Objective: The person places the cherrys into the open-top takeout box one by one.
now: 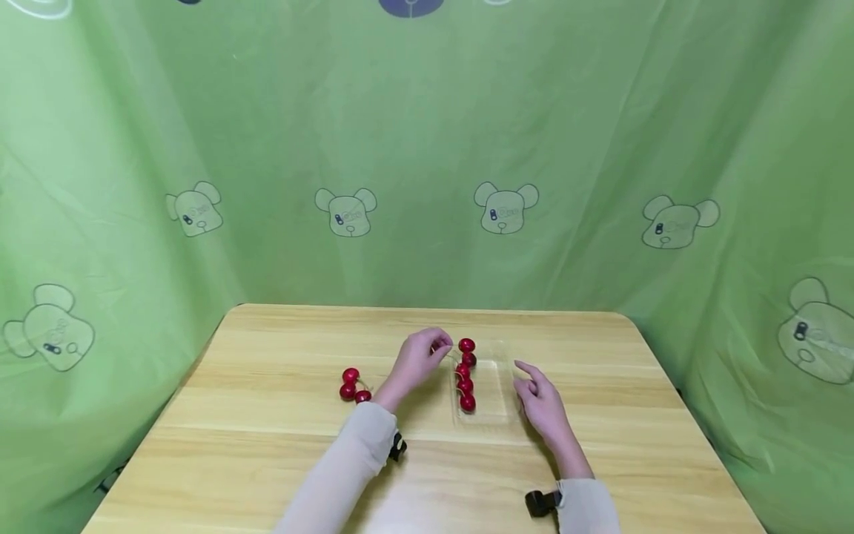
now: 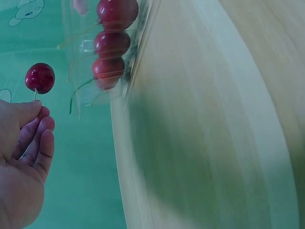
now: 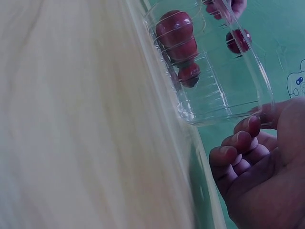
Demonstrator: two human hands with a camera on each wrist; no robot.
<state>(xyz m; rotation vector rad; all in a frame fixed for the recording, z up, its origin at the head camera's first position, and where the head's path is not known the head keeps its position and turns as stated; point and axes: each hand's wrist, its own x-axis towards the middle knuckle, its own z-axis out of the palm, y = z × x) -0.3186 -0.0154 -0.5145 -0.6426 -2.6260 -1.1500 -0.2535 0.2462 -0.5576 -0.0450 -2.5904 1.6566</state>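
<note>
My left hand (image 1: 420, 357) pinches a thin stem between thumb and fingertips. From that stem a dark red cherry (image 2: 40, 78) stands up above the fingers in the left wrist view, over the far left corner of a clear plastic box (image 1: 490, 386). Inside the box, several cherries (image 1: 466, 402) line the left side in a row, their stems pointing left. At the box's right side is my right hand (image 1: 542, 404), fingers loosely bent. In the right wrist view its fingertips (image 3: 248, 125) lie right at the box's rim.
Left of my left forearm, a small cluster of cherries (image 1: 348, 391) with stems lies on the wooden table (image 1: 267, 445). A green curtain (image 1: 427, 148) printed with bear heads hangs behind the table and on both sides. Each wrist wears a black camera band (image 1: 542, 503).
</note>
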